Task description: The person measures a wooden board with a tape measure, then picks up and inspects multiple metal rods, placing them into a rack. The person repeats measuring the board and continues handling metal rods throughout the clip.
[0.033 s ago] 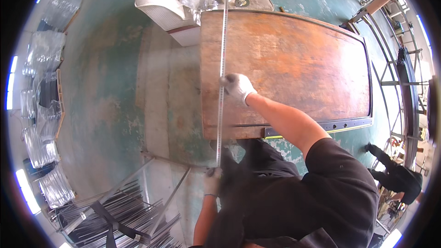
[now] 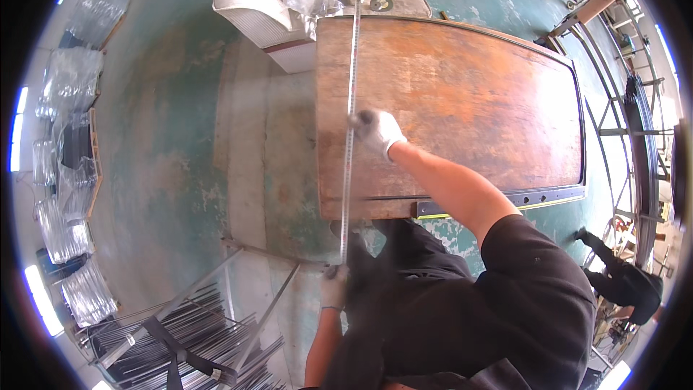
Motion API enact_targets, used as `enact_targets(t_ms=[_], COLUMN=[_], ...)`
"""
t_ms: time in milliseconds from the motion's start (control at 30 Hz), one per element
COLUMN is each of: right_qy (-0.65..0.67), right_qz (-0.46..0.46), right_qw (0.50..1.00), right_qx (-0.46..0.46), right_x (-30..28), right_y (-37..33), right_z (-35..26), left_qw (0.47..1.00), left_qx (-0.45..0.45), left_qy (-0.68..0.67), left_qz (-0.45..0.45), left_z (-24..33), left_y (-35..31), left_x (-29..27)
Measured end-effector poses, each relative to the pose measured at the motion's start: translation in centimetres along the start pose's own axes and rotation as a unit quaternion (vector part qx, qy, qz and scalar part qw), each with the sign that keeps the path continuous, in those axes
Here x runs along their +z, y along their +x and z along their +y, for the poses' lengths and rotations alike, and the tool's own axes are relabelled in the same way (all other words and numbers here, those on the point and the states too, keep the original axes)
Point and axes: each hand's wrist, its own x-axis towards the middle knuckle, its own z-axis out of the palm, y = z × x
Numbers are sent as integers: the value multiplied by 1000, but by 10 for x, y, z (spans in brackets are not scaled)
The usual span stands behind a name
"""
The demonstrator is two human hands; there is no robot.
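Note:
A metal tape measure (image 2: 353, 65) runs in a long straight strip from the far edge of the wooden tabletop (image 2: 447, 101) back toward my body, along the tabletop's left side. My right hand (image 2: 379, 133), in a white glove with dark fingertips, pinches the strip about halfway along, over the tabletop. Past the near edge, close to my body, my left hand (image 2: 333, 287) is gloved too and closed round the near end of the strip; the tape's case cannot be made out. The far end lies by a small pale board with a round disc (image 2: 380, 3).
A dark metal bar with holes (image 2: 505, 199) lies along the tabletop's near edge. White padded rolls (image 2: 260, 0) stand far left. Thin dark rods (image 2: 195, 339) fill a rack at lower left. Another person (image 2: 624, 282) is at lower right, beside metal racks.
My right hand has shifted very slightly to the right and away from me, still on the tape. The tape's far end has moved slightly right too.

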Motion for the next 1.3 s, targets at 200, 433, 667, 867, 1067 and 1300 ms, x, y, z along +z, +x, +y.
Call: enact_targets(t_ms=[200,433,667,867,1067,1300], right_qy=[-208,-370,-397,-425,-433,-441], right_qz=[190,206,112,86,79,72], right_qw=[955,900,911,901,898,895], right_qx=[-93,-106,-20,-13,0,4], right_x=[-57,-100,-92,-96,-99,-98], right_y=[129,216,241,250,243,246], right_z=[31,18,8,11,0,-2], left_qw=[994,994,996,997,998,996], left_qx=[-77,-101,-65,-63,-48,-68], left_qy=[-69,-21,-30,-22,-35,-36], left_qz=[24,29,50,38,36,35], left_z=[28,-22,-12,7,0,-9], left_y=[-23,-6,-4,1,9,11], left_x=[-4,-16,-6,1,3,1])
